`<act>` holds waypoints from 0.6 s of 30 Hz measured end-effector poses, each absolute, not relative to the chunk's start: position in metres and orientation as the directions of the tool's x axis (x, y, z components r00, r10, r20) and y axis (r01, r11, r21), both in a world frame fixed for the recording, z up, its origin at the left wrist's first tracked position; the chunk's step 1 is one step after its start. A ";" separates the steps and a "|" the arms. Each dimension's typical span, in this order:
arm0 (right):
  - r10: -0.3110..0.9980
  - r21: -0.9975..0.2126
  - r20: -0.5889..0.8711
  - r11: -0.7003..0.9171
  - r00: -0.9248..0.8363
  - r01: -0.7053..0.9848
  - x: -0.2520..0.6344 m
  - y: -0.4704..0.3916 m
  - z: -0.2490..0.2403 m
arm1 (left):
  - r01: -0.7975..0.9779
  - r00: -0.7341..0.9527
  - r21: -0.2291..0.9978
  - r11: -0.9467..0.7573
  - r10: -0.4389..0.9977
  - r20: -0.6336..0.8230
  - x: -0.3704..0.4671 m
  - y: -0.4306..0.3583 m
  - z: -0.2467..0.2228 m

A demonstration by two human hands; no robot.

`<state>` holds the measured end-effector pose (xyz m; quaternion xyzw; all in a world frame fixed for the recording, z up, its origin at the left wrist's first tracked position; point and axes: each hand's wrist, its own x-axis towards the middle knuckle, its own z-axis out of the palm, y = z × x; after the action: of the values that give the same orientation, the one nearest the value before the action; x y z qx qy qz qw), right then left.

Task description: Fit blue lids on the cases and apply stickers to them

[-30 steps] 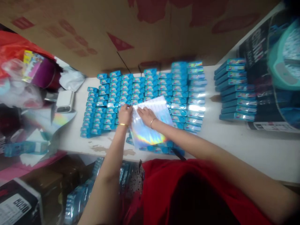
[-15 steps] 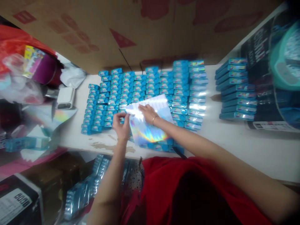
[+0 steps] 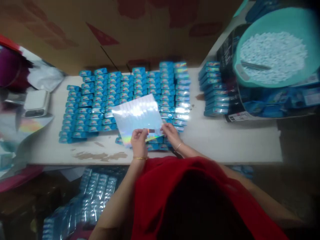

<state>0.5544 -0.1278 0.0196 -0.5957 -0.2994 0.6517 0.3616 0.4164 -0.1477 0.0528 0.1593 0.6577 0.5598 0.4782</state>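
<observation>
A shiny holographic sticker sheet [image 3: 136, 115] lies tilted over the rows of small blue boxes [image 3: 113, 86]. My left hand [image 3: 140, 141] is closed in a pinch at the sheet's lower edge. From its fingertips a small shiny strip [image 3: 151, 131] sticks out, apparently a sticker. At the sheet's right edge, my right hand [image 3: 171, 133] has thumb and fingers pinched together on the sheet's margin. Motion blur hides the exact contact there.
A green basin [image 3: 250, 81] of small pale pieces stands at the right, a metal tool in it. Stacked blue boxes [image 3: 217, 88] sit beside it. A large carton [image 3: 155, 40] walls the back. A white device [image 3: 36, 103] is at left; wrapped packs [image 3: 97, 190] lie below.
My right hand has moved from on top of the sheet to its right edge. My left hand has gone from the sheet's left corner to its lower edge, now with a small strip. The view has shifted right.
</observation>
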 end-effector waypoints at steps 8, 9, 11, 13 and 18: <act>0.858 -0.853 -0.514 -0.512 -0.010 -0.103 0.615 -0.168 0.035 | -0.283 -0.324 0.848 0.448 0.787 -0.525 0.473 -0.164 0.028; 0.871 -0.870 -0.491 -0.488 0.027 -0.074 0.622 -0.170 0.033 | -0.242 -0.308 0.856 0.457 0.800 -0.515 0.476 -0.165 0.023; 0.886 -0.889 -0.457 -0.459 0.075 0.003 0.633 -0.173 0.026 | -0.143 -0.263 0.883 0.447 0.843 -0.469 0.482 -0.167 0.014; 0.887 -0.888 -0.450 -0.457 0.101 0.058 0.644 -0.173 0.018 | -0.005 -0.218 0.922 0.386 0.900 -0.378 0.487 -0.167 0.008; 0.876 -0.868 -0.466 -0.480 0.120 0.127 0.661 -0.172 -0.002 | 0.419 -0.160 0.879 0.228 0.971 -0.175 0.492 -0.167 0.006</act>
<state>0.6613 -0.1724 -0.0020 -0.6650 -0.3772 0.5455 0.3435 0.4921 -0.1668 0.0060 0.5139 0.6766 0.3494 0.3950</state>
